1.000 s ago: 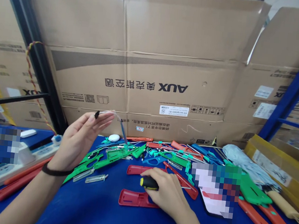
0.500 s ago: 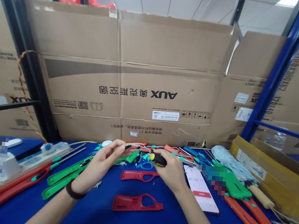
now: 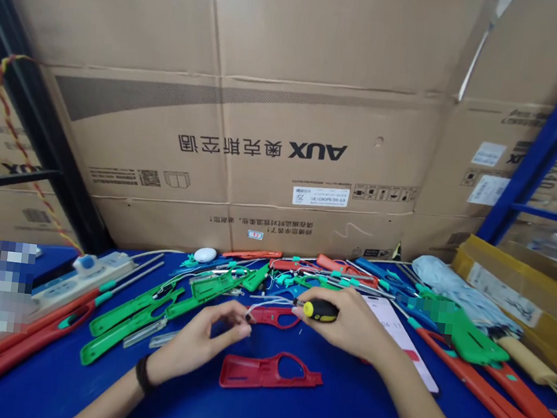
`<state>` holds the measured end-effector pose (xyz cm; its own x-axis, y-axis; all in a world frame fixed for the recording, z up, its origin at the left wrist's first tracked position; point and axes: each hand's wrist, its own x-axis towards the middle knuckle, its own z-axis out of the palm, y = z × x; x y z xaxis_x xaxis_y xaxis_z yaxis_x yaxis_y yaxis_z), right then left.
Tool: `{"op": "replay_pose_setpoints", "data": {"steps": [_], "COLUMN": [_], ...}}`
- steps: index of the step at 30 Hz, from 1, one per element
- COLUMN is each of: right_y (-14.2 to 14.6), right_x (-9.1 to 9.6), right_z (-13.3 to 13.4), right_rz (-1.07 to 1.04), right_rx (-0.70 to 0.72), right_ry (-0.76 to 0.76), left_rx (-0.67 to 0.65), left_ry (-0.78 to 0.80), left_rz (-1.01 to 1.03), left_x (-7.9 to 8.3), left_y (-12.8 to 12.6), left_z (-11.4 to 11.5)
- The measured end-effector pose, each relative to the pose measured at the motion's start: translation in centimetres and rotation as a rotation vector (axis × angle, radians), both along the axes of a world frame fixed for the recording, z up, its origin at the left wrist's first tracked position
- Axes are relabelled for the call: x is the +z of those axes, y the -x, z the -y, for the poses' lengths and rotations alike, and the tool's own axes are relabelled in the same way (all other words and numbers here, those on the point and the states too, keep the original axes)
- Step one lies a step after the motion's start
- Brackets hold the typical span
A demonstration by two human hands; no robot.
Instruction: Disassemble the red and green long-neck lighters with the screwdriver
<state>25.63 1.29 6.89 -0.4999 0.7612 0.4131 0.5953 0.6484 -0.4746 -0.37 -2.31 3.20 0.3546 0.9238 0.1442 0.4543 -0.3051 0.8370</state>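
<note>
My right hand [image 3: 353,321] is closed around a screwdriver [image 3: 321,310] with a black and yellow handle, and white wires [image 3: 273,300] run to its fingertips. My left hand [image 3: 208,335] pinches a small dark part [image 3: 249,317] at the wires' other end; its exact kind is too small to tell. Just behind the hands lies a red lighter-shaped casing half [image 3: 273,316], partly covered by my fingers. A second red casing half [image 3: 259,376] lies nearer me, hollow side up, touched by neither hand.
Green casing halves [image 3: 127,339] and clear plastic pieces [image 3: 143,333] lie left, beside a power strip [image 3: 94,282]. A phone [image 3: 416,352] lies by my right forearm. Orange casings [image 3: 483,393] and a yellow-taped box [image 3: 510,296] are right. Cardboard [image 3: 264,113] stands behind.
My view has tilted down. My left hand has lowered towards me with the small dark part, and its fingers have moved below the right hand's level. The right hand still grips the screwdriver.
</note>
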Motion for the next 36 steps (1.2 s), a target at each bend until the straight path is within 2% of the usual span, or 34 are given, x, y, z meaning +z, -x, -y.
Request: {"op": "replay_pose_setpoints", "data": {"steps": [5,8,16,25,29,36], "right_y": [0.1,0.4,1.4,2.1,2.1,1.7], "right_x": [-0.1,-0.1,-0.6,-1.5,-1.5,-1.6], "right_z": [0.3,0.6,1.1,1.2,1.0,0.4], "right_rz": [0.012,0.016,0.034,0.046,0.058,0.072], "right_rx": [0.066,0.106,0.168,0.173,0.105,0.056], "right_ry": [0.061,0.094,0.147,0.155,0.111,0.059], "left_rx": [-0.121,-0.111,-0.075,-0.089,-0.122,-0.110], "left_ry": [-0.110,-0.121,-0.013,-0.072,-0.117,-0.030], "left_rz": [-0.340,-0.427,-0.588,-0.470,-0.336,-0.230], "left_x": [0.0,0.6,2.5,1.7,1.9,2.8], "left_y": [-0.1,0.8,3.7,2.5,2.2,2.5], "left_z": [1.0,0.9,0.5,0.6,0.6,0.5]}}
